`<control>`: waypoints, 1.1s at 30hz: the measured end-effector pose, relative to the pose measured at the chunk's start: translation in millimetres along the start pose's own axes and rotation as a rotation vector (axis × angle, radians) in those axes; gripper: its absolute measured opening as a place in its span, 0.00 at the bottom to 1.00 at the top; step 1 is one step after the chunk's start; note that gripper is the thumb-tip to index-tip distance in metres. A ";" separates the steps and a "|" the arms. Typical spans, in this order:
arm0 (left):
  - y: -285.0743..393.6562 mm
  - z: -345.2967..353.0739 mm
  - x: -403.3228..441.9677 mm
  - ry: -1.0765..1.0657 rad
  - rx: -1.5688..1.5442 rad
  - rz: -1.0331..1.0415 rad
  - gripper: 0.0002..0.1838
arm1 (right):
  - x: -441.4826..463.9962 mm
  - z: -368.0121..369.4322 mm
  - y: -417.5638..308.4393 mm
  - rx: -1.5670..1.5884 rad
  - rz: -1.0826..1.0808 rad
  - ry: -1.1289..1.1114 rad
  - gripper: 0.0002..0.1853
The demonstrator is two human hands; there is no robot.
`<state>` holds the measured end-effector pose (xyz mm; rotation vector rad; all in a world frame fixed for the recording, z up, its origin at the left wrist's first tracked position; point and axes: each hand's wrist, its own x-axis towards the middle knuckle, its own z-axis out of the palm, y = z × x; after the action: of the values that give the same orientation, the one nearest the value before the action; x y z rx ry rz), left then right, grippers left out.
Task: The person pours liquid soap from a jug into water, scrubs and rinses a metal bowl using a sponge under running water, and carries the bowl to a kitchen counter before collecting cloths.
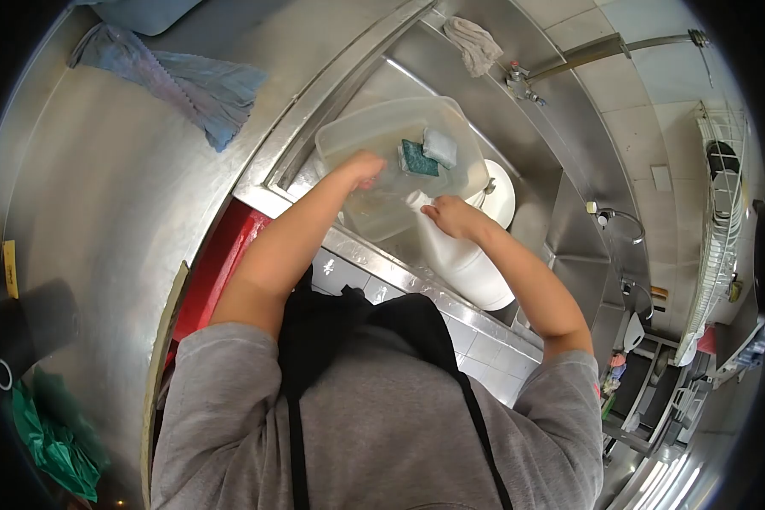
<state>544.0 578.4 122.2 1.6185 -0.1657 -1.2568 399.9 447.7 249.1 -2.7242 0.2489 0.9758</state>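
Note:
My right hand (452, 217) grips a large white plastic jug (463, 262) near its neck. The jug is tilted, with its mouth towards the translucent plastic tub (340, 130) that sits in the steel sink. Over the left part of the tub is my left hand (364, 168), its fingers curled closed; whatever they may hold is hidden. Inside the tub lie a green scouring pad (420, 159) and a pale sponge (439, 148), side by side. Partly behind the tub and my right hand, a white plate (503, 197) shows at the right.
A beige rag (473, 45) hangs on the sink's back ledge beside a tap (518, 82). On the steel counter at left lies a blue cloth (178, 81). A red container (229, 263) stands below the counter edge. A wire rack (712, 229) is mounted at far right.

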 end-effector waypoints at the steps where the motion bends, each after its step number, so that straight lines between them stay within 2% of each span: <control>1: 3.2 1.0 -3.8 -0.006 0.010 -0.015 0.10 | -0.8 2.3 0.8 -0.002 0.000 0.028 0.26; 3: 3.7 0.4 -3.5 -0.003 0.017 0.005 0.10 | -2.7 8.6 2.7 -0.005 0.003 0.085 0.25; 5: -2.5 -4.8 6.9 0.009 0.013 0.070 0.11 | 0.2 9.8 3.9 0.003 0.012 0.049 0.26; 8: -1.6 -6.8 10.5 0.156 -0.208 0.188 0.14 | 1.4 9.4 5.7 -0.005 0.027 0.067 0.26; 11: 15.1 -6.6 -11.7 0.138 -0.513 0.109 0.17 | 9.1 6.6 8.7 -0.011 0.036 0.027 0.27; 12: 18.8 -7.9 -14.6 0.118 -0.555 0.112 0.18 | 10.2 1.6 4.8 -0.010 0.036 -0.002 0.27; 15: 23.3 -11.6 -18.1 0.082 -0.687 0.120 0.22 | 9.3 -16.6 -11.8 0.089 0.244 -0.161 0.28; 17: 24.3 -14.8 -17.1 0.092 -0.786 0.131 0.24 | 12.0 -19.2 -11.7 0.096 0.220 -0.152 0.28; 26: 31.0 -16.9 -21.4 0.248 -0.911 0.141 0.23 | 17.5 -17.4 -13.0 0.107 0.227 -0.136 0.28; 33: 32.9 -16.6 -21.8 0.215 -0.920 0.142 0.23 | 19.7 -11.3 -7.8 0.073 0.237 -0.220 0.28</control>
<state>562.0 587.5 160.1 0.8997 0.3815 -0.8379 423.6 450.5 246.2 -2.5354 0.5630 1.2909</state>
